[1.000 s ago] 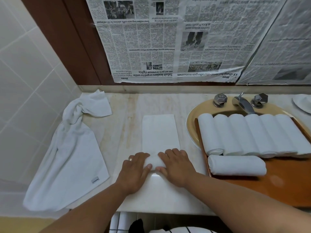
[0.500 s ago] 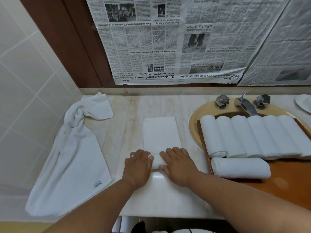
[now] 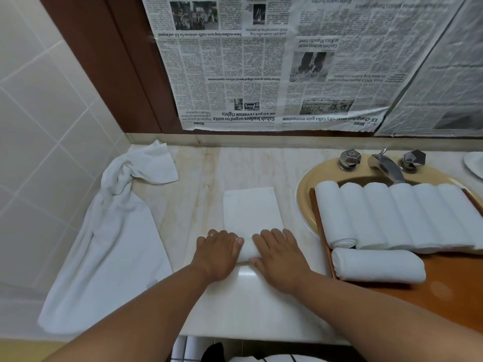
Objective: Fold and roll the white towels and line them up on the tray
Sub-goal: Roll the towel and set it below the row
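Observation:
A folded white towel [image 3: 252,210] lies as a long strip on the marble counter, its near end rolled up. My left hand [image 3: 218,253] and my right hand [image 3: 281,254] both press on that roll, palms down, side by side. To the right a wooden tray [image 3: 449,288] rests over the sink. Several rolled towels [image 3: 400,215] stand in a row on it, and one more rolled towel [image 3: 377,266] lies crosswise in front of them.
A loose unfolded white towel [image 3: 109,241] sprawls along the tiled wall at left. The yellow sink [image 3: 304,194] has a chrome tap [image 3: 386,165] and two knobs behind the tray. Newspaper [image 3: 274,64] covers the wall. A white dish [image 3: 474,163] sits far right.
Both hands have rolled the towel's near end a little farther from me, so the flat strip is shorter and the roll thicker.

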